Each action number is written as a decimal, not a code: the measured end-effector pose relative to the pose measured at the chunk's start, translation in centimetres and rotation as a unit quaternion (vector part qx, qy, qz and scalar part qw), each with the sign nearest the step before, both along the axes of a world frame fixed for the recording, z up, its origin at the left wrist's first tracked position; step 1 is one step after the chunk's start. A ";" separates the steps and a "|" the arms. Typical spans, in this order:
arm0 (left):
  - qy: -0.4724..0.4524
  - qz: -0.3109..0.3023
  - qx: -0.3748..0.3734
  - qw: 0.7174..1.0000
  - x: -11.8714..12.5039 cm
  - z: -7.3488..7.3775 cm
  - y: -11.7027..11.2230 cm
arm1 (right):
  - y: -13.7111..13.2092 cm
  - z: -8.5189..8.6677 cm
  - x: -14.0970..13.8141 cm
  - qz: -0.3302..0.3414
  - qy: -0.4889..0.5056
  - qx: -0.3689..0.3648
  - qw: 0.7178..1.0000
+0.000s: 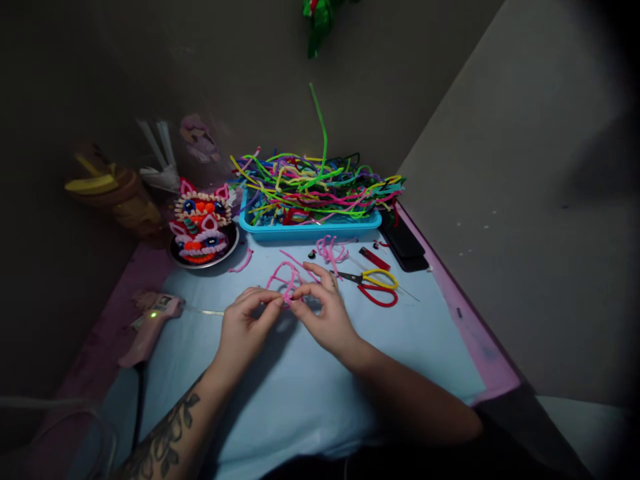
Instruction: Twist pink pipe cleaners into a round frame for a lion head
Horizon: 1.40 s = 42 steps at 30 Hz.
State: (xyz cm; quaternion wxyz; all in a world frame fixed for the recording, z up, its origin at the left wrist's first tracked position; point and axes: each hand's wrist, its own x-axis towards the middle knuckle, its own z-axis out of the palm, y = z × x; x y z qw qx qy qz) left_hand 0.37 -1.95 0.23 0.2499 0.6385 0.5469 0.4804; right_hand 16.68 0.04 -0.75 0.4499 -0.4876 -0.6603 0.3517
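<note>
Over the middle of the table, a bent shape of pink pipe cleaners (pixel 284 277) is pinched between my two hands. My left hand (pixel 249 321) grips its lower edge with thumb and forefinger. Close against it, the thumb and forefinger of my right hand (pixel 327 313) pinch the same spot, its other fingers curled above. Just beyond my right hand lies a loose bunch of pink pipe cleaners (pixel 331 249). Scissors (pixel 376 279) with one yellow and one red handle rest right of that hand. A short curved pink piece (pixel 243 261) lies farther left.
A blue tray (pixel 310 233) heaped with coloured pipe cleaners stands at the back. To its left, a round bowl (pixel 204 264) holds fuzzy animal-faced figures (pixel 203 220). A pink glue gun (pixel 153 331) with a green light lies left. A black phone-like object (pixel 404 243) and red lighter-like piece (pixel 375 259) lie right.
</note>
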 end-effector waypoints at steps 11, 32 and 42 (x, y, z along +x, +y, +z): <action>0.131 0.024 0.099 0.986 -0.4 -1.2 0.0 | -0.1 -0.1 0.0 -0.002 -0.026 0.035 0.999; 0.100 -0.046 0.070 0.992 -0.1 -0.5 0.0 | 0.2 0.1 0.2 0.023 -0.008 -0.027 0.999; -0.011 -0.029 -0.041 0.999 0.2 0.2 0.0 | -0.3 0.3 -0.1 0.004 -0.045 0.079 0.996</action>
